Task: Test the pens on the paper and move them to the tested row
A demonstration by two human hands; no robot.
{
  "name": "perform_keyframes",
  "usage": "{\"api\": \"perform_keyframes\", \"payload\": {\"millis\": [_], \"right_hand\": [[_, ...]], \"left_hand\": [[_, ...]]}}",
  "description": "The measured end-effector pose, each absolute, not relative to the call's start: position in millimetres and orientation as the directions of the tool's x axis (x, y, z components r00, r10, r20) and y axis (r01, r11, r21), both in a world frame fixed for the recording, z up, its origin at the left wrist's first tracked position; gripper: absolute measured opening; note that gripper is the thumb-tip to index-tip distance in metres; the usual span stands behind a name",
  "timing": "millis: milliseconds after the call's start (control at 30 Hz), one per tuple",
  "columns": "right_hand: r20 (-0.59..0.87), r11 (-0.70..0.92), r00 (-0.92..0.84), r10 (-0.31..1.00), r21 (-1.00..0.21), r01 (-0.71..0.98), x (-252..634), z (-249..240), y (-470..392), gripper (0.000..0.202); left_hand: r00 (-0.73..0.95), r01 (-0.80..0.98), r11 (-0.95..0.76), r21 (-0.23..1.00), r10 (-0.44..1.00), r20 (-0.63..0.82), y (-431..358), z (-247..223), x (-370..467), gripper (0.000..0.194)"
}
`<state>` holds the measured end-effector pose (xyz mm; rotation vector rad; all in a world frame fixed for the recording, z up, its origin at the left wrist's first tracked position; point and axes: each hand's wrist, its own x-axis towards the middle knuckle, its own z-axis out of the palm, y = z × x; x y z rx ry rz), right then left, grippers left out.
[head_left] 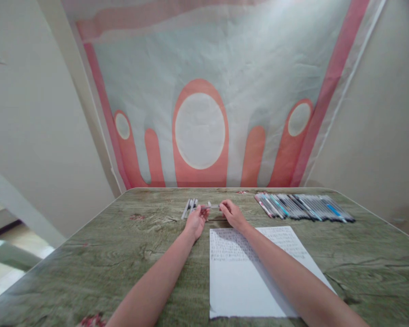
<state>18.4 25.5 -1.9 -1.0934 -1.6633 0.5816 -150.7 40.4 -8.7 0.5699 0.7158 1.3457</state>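
My left hand [197,222] is closed round a slim grey pen [214,206], palm partly turned up, above the far middle of the table. The pen lies roughly level between my hands. At its right end, the fingertips of my right hand [232,214] pinch the dark tip; whether this is a cap or the pen's point is too small to tell. Just left of my left hand, several grey pens [187,209] lie side by side on the table. Beneath my right forearm is a white sheet of paper [245,290] with handwriting across its upper part.
A long row of pens [303,207], mostly grey and black with some blue and pink ones, lies at the far right. The wood-patterned table [98,254] ends at a wall hanging [201,177] with red and white shapes. Plain walls stand on both sides.
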Motion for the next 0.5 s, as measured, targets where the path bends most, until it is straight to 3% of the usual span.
{"api": "perform_keyframes", "payload": {"millis": [500], "right_hand": [[0.538,0.504,-0.105,0.836,-0.68,0.533,18.5,-3.9,26.1,0.032]], "left_hand": [[0.08,-0.647,0.139,0.749,0.99,-0.114,39.6,-7.7,-150.1,0.016]]}}
